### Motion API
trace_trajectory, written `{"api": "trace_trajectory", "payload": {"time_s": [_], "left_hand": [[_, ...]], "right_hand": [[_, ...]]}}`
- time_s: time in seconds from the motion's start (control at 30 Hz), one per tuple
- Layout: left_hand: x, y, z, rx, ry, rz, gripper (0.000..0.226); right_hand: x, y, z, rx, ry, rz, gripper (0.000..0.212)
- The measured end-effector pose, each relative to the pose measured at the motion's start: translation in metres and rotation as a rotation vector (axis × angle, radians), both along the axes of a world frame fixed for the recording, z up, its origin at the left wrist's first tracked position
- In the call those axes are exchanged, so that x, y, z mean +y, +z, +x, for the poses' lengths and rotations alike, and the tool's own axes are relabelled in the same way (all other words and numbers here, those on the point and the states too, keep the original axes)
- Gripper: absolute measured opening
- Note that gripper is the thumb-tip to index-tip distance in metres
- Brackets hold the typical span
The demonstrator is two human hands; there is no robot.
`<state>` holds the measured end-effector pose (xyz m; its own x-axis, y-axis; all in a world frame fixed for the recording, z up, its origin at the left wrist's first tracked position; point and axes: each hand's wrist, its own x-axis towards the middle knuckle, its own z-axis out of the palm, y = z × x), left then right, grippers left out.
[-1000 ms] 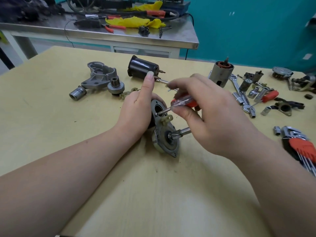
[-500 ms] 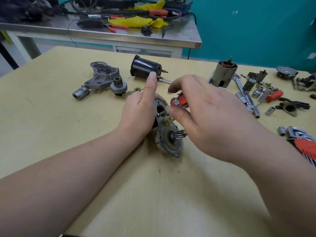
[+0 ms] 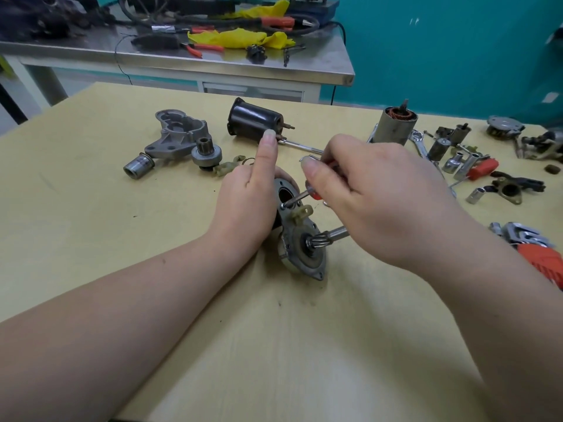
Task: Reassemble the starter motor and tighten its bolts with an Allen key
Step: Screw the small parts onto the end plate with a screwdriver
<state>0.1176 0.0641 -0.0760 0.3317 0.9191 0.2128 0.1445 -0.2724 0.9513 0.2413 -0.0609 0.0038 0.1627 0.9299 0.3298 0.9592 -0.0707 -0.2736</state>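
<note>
Steel screwdriver (image 3: 307, 194) tip sits on a screw in the starter motor end plate (image 3: 301, 239), which lies on its side mid-worktop (image 3: 91, 239). We pinch the red handle in our right hand (image 3: 374, 202). Our left hand (image 3: 246, 208) grips the motor body from behind, index finger raised straight. Black motor casing (image 3: 254, 123) lies well behind.

text: none legible | labels/brands: none readable | numbers/signs: none | parts and tools too small or blurred
</note>
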Motion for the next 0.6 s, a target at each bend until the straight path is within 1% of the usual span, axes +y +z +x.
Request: {"api": "trace_trajectory", "payload": {"time_s": [0.07, 0.13, 0.17, 0.2, 0.27, 0.3, 0.43, 0.6], "left_hand": [[0.001, 0.001, 0.000, -0.004, -0.003, -0.025, 0.084], [0.001, 0.002, 0.000, -0.018, -0.007, -0.053, 0.082], [0.002, 0.002, 0.000, -0.018, -0.012, -0.053, 0.083], [0.001, 0.002, 0.001, -0.011, -0.022, -0.045, 0.083], [0.001, 0.001, 0.001, -0.002, -0.025, -0.032, 0.085], [0.002, 0.001, 0.001, -0.004, -0.019, -0.032, 0.085], [0.000, 0.002, 0.002, -0.006, 0.006, -0.041, 0.083], [0.000, 0.002, 0.002, 0.018, 0.033, -0.019, 0.088]], "right_hand": [[-0.003, 0.000, 0.009, 0.137, 0.114, -0.108, 0.029], [-0.007, -0.002, 0.012, 0.282, 0.214, -0.171, 0.022], [-0.008, -0.004, 0.013, 0.281, 0.244, -0.144, 0.020], [-0.009, -0.007, 0.014, 0.239, 0.260, -0.082, 0.019], [-0.008, -0.010, 0.012, 0.138, 0.254, 0.029, 0.016], [-0.007, -0.011, 0.011, 0.121, 0.236, 0.054, 0.015], [-0.007, -0.016, 0.004, 0.133, 0.161, 0.054, 0.009], [-0.004, -0.019, -0.001, 0.167, 0.082, 0.059, 0.012]]}}
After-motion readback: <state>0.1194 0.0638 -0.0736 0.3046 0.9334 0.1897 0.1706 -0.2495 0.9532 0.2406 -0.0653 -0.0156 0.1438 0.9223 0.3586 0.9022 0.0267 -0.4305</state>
